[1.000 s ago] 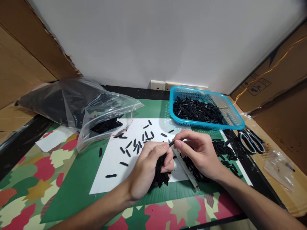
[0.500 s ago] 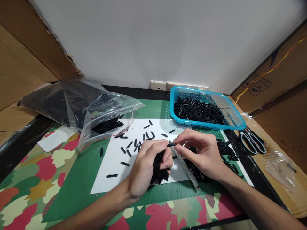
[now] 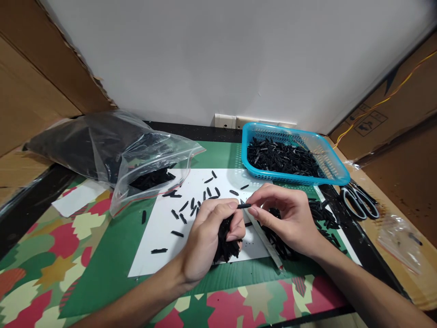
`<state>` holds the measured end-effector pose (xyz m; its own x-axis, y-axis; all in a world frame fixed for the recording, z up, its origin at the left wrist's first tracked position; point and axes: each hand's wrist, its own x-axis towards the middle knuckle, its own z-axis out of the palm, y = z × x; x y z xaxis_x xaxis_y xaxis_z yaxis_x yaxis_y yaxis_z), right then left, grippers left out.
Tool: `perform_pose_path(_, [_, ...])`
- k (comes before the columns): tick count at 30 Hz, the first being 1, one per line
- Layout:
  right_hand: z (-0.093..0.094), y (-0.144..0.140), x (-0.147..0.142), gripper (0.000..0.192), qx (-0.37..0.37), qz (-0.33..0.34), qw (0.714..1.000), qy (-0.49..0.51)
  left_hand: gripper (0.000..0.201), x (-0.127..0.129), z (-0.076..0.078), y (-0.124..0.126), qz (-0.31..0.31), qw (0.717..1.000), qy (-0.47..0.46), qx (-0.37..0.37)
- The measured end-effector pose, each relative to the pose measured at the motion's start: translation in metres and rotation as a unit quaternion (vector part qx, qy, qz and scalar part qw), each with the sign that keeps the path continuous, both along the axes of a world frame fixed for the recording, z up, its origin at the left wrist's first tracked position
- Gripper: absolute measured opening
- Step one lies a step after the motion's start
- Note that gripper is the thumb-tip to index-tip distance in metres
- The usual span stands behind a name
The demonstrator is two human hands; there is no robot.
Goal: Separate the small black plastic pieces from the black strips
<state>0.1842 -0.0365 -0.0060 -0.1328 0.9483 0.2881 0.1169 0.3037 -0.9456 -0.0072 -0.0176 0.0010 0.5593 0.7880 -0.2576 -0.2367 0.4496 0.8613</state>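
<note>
Since one second ago, the small black piece (image 3: 244,206) between the two hands has been turned from a slant to almost level, while the things around have been left nearly unchanged. By the left hand (image 3: 211,228), near the centre of the frame, a bunch of black pieces (image 3: 227,248) is gripped in closed fingers, and the left end of the small piece is touched by its thumb. By the right hand (image 3: 287,218), the other end is pinched between thumb and forefinger. Below this piece, a slim pointed tool (image 3: 264,239), wrapped in white, is seen at a slant; whether it is touched by the right hand cannot be told.

Loose black pieces (image 3: 177,233) are scattered over a white sheet (image 3: 150,262), left of centre. Partly behind the right hand, a dark heap (image 3: 324,214) is spread. Farther up, a blue basket (image 3: 273,176) is seen, part filled with similar pieces. At the middle left, an opened plastic bag (image 3: 102,150) is also filled with dark contents. Scissors (image 3: 358,203) and a small clear bag (image 3: 399,241) are found at the right.
</note>
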Motion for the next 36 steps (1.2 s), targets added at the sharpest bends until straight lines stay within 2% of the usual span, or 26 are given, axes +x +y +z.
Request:
perform_pose_path(7, [0.0034,-0.0013,0.0002,0.009,-0.007,0.021,1.000,-0.022,0.046,0.0004,-0.0039,0.0005,-0.010,0.999,0.012,0.051])
perform_pose_path(13, [0.0085,0.0016,0.0027,0.011,0.017,0.052,0.997,-0.062,0.050,-0.0002,-0.0070,0.0002,-0.029,0.992,0.054,0.113])
perform_pose_path(17, [0.0081,0.0015,0.0037,0.011,-0.066,0.081,0.994,0.008,0.051,-0.0017,-0.0055,-0.0011,-0.036,0.988,0.067,0.138])
perform_pose_path(20, [0.0050,0.0009,0.0041,0.015,-0.140,0.107,0.980,0.089,0.051,-0.0018,-0.0041,-0.0017,-0.038,0.990,0.052,0.128])
perform_pose_path(22, [0.0032,0.0014,0.0045,0.015,-0.160,0.113,0.973,0.122,0.049,-0.0016,-0.0035,-0.0017,-0.034,0.993,0.040,0.110])
perform_pose_path(30, [0.0059,0.0045,0.0032,0.024,-0.165,0.096,0.967,0.172,0.043,-0.0038,-0.0041,-0.0008,-0.027,0.997,0.033,0.064])
perform_pose_path(36, [0.0069,0.0049,0.0030,0.024,-0.167,0.116,0.960,0.190,0.042,-0.0033,-0.0037,-0.0005,-0.021,0.998,0.023,0.049])
